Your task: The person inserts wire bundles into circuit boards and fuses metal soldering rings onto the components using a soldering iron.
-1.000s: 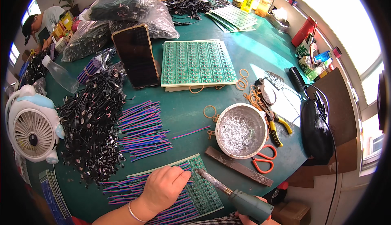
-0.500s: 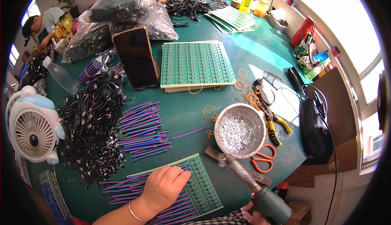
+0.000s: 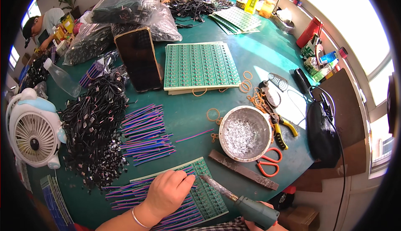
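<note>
My left hand point(image 3: 169, 191) rests over a green circuit board panel point(image 3: 211, 191), its thumb and fingers pinched on a thin coloured wire at the board's pads. Rows of pink, blue and purple wires point(image 3: 179, 216) lie across the panel and stick out to its left. My right hand point(image 3: 252, 226), partly cut off by the lower edge, grips the green handle of a soldering iron point(image 3: 257, 212). The iron's tip points up and left, close to my left fingertips above the panel. I cannot tell whether it touches the wire.
A bowl of silvery flakes point(image 3: 234, 153), a dark metal bar point(image 3: 246, 171), red-handled scissors point(image 3: 267, 169) and yellow-handled pliers point(image 3: 280, 137) lie right. Loose wires point(image 3: 146, 135), black cables point(image 3: 94, 122) and a fan point(image 3: 35, 135) stand left. Behind are stacked panels point(image 3: 200, 66) and a phone point(image 3: 139, 59).
The soldering iron has swung left from the bowl's near rim to the panel beside my left fingertips. My left hand has stayed in place. Across the table, another person's hands have shifted.
</note>
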